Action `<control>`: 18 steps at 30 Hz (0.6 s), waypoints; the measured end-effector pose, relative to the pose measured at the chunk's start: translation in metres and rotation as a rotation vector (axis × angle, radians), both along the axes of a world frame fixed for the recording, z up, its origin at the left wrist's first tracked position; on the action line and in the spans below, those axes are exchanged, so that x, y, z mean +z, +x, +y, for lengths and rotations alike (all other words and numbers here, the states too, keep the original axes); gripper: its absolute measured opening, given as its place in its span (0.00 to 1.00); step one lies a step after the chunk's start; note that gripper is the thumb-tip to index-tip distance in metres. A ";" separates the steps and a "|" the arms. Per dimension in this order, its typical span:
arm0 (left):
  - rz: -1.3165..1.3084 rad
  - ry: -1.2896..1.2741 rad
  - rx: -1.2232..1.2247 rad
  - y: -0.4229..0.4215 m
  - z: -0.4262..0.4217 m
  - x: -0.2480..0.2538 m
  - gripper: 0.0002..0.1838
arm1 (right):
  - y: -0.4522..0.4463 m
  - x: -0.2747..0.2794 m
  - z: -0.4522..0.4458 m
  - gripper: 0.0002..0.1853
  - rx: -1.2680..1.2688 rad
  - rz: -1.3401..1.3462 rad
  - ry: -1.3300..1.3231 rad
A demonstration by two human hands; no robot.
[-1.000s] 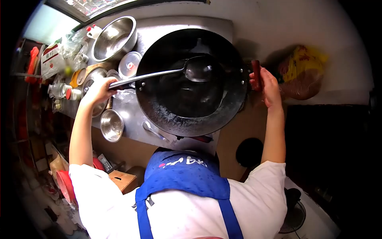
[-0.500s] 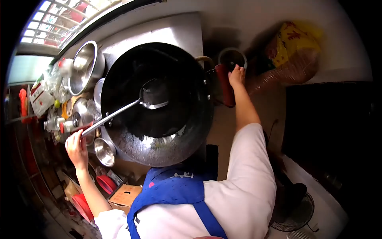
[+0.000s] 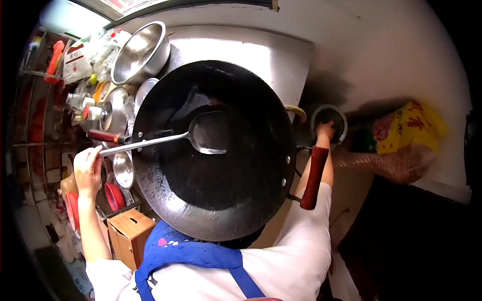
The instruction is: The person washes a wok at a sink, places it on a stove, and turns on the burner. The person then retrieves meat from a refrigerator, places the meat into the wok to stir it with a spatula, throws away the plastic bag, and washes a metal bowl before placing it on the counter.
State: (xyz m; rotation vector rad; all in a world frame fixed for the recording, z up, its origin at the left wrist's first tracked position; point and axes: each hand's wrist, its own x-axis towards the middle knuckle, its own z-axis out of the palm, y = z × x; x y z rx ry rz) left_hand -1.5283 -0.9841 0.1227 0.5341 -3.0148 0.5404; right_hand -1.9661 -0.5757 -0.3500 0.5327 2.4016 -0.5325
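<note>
A large black wok (image 3: 241, 200) fills the middle of the view, with oily gloss on its inner wall. My left hand (image 3: 88, 170) is closed round the end of a long metal wok spatula (image 3: 165, 140), whose broad blade rests over the wok's inside. Past the wok's red side handle (image 3: 315, 178), my right hand (image 3: 325, 131) reaches to a round dark container (image 3: 343, 123) with a grey rim. Its fingers lie at or inside the container's opening, and I cannot make out whether they grip anything. The handle hides part of my right forearm.
Left of the wok stand a steel basin (image 3: 163, 55), a lidded pan (image 3: 116, 108), small jars and a smaller metal bowl (image 3: 123, 170). A cardboard box (image 3: 131, 223) sits lower left. Yellow and clear plastic bags (image 3: 409, 135) lie at the right.
My right hand has moved from beside the red handle to the round container. The spatula's blade now shows its broad face. The whole view has shifted, bringing the wok slightly right and lower.
</note>
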 end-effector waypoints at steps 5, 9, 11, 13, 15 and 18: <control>-0.026 -0.045 0.017 0.001 0.007 0.004 0.17 | -0.003 0.006 0.004 0.29 0.095 0.054 0.066; -0.048 -0.041 0.083 0.000 0.012 0.007 0.16 | -0.006 -0.001 0.016 0.28 0.236 0.086 0.032; -0.047 -0.045 0.091 0.001 0.013 0.009 0.17 | -0.006 -0.011 0.015 0.28 0.044 0.144 -0.126; -0.044 -0.026 0.070 0.003 0.012 0.010 0.16 | -0.002 -0.005 0.015 0.30 0.213 0.144 -0.012; -0.071 0.001 0.097 0.009 0.006 0.008 0.20 | 0.002 0.006 0.018 0.31 0.382 0.141 0.118; 0.040 0.007 0.073 0.009 0.009 0.007 0.32 | 0.033 0.028 0.015 0.34 0.297 0.175 0.062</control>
